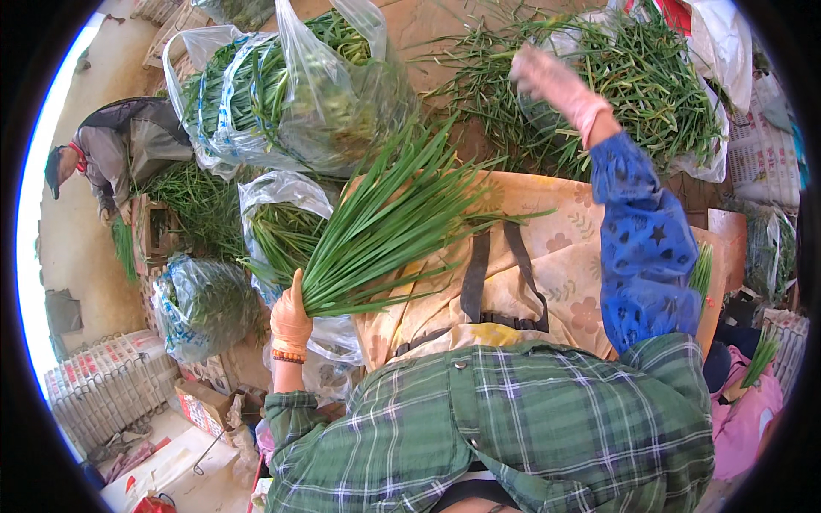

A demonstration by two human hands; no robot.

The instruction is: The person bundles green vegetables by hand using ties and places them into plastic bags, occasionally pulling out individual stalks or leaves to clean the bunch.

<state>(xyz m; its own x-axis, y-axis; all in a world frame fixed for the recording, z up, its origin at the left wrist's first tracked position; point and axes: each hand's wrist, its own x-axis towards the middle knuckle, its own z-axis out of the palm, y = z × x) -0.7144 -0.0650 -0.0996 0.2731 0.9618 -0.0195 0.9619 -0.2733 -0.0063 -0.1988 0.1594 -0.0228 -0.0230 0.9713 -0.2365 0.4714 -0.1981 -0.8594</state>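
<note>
My left hand (292,327), in a thin pale-orange glove with a beaded bracelet at the wrist, grips a bunch of garlic chives (391,224) near one end. The long green leaves fan out up and to the right, over a floral apron (564,237) on my lap. My right hand (555,83), in a pinkish glove below a blue patterned sleeve, is stretched out over a heap of loose chive leaves (648,90). It is blurred, and its fingers cannot be made out clearly.
A large clear plastic bag (346,109) full of chives lies ahead, with a smaller open bag (285,192) nearer. Another filled bag (202,308) sits at left. One person (109,154) handles chives at far left; another, in pink (747,410), is at lower right. Stacked crates (109,385) stand lower left.
</note>
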